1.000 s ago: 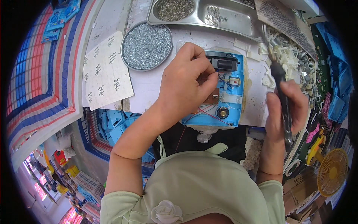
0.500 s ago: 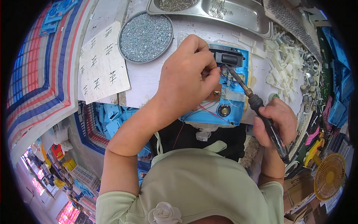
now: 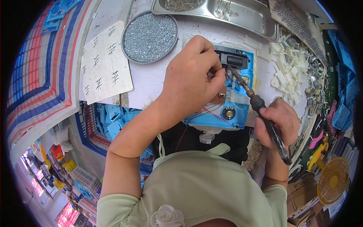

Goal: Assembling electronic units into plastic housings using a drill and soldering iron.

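A soldering iron [image 3: 269, 123] with a black handle is gripped in my right hand [image 3: 280, 124]. Its metal tip points up and left, into the wiring of a blue plastic housing [image 3: 215, 120] on the table. My left hand [image 3: 193, 77] covers the housing's left part, fingers pinched close to the iron's tip. What those fingers hold is too small or hidden to make out. Inside the housing are a black rectangular part [image 3: 235, 60], a small round speaker [image 3: 228, 113], a brown circuit board [image 3: 219, 97] and thin red wires [image 3: 211, 112].
A round tray of small screws [image 3: 150, 38] stands at the upper left beside a handwritten sheet [image 3: 107, 64]. Behind is a steel compartment tray [image 3: 242, 18] with small metal parts. White plastic pieces [image 3: 285, 72] are heaped at right. A yellow fan [image 3: 332, 181] stands lower right.
The soldering iron and my right hand have shifted very slightly, the tip staying by the wires. My left hand keeps its pinch. The whole view has moved a little.
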Available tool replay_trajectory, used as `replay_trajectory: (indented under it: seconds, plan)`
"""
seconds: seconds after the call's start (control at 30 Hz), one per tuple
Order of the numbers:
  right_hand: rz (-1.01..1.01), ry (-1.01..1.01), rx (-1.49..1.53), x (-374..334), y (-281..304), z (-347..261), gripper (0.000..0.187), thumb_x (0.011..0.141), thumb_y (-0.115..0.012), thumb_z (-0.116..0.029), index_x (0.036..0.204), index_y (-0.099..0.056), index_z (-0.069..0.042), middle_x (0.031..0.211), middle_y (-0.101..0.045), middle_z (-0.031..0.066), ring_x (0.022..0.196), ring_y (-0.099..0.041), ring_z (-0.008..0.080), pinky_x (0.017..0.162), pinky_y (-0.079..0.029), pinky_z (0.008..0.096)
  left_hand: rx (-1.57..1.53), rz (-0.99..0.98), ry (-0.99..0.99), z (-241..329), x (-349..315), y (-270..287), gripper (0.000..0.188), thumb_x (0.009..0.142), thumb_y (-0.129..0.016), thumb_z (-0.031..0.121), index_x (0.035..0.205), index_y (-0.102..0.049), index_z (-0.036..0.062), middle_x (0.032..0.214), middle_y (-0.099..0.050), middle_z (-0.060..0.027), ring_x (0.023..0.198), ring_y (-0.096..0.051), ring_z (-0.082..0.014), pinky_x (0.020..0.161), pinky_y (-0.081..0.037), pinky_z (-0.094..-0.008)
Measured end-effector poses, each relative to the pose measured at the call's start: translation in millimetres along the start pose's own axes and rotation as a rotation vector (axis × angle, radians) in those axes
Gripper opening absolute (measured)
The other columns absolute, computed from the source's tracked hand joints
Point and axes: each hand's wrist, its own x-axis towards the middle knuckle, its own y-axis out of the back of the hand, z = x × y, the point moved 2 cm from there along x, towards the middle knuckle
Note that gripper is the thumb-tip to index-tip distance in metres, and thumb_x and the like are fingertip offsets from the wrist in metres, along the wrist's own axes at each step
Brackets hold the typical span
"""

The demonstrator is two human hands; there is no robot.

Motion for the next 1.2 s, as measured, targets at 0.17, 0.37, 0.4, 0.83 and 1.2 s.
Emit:
replay_trajectory:
  seconds: [0.17,0.37,0.4,0.83,1.2]
  plan:
    - [-0.04,0.054,-0.046,-0.1,2.6,1.3,0.026,0.072,-0.08,-0.003,0.095,-0.068,-0.005,0.061,-0.053,0.0031,0.049,-0.049,0.0204,0.046,-0.035,0.0317,-0.01,-0.001,0.012,0.4,-0.2,0.4,0.011,0.074,-0.075,0.004,0.077,-0.065,-0.0006,0.086,-0.054,-0.0082,0.075,-0.058,-0.0213,0.066,-0.049,-0.0307]
    - [-0.025,0.025,0.0,-0.7,9.1,1.6,0.025,0.072,-0.078,-0.002,0.095,-0.067,-0.003,0.062,-0.056,0.0046,0.049,-0.048,0.0199,0.046,-0.034,0.0312,0.01,0.004,0.012,0.8,-0.2,0.1,0.011,0.074,-0.075,0.003,0.077,-0.066,-0.0007,0.087,-0.054,-0.0082,0.075,-0.058,-0.0218,0.067,-0.05,-0.0311]
    - [-0.011,0.019,0.016,-0.8,9.8,2.4,0.025,0.073,-0.077,-0.002,0.095,-0.067,-0.002,0.063,-0.057,0.005,0.049,-0.049,0.0198,0.046,-0.035,0.031,0.004,0.001,0.025,1.3,-0.4,0.0,0.011,0.074,-0.075,0.003,0.077,-0.066,-0.0007,0.087,-0.054,-0.0083,0.076,-0.059,-0.022,0.067,-0.05,-0.0312]
    - [-0.08,-0.009,0.007,3.4,12.2,9.5,0.025,0.073,-0.076,-0.005,0.096,-0.067,-0.003,0.067,-0.063,0.0055,0.048,-0.049,0.02,0.046,-0.037,0.0316,0.005,0.015,0.038,1.9,-1.3,-0.7,0.011,0.074,-0.076,0.003,0.076,-0.066,-0.0009,0.089,-0.054,-0.0081,0.076,-0.059,-0.0202,0.066,-0.051,-0.0309]
    - [-0.081,-0.011,-0.006,9.9,7.0,9.2,0.026,0.073,-0.077,-0.007,0.097,-0.067,-0.005,0.068,-0.063,0.0054,0.05,-0.05,0.0206,0.046,-0.038,0.0322,0.039,0.075,-0.054,-2.6,-1.0,-2.8,0.012,0.072,-0.074,0.004,0.075,-0.063,0.0003,0.09,-0.055,-0.0088,0.07,-0.058,-0.0193,0.06,-0.049,-0.0286]
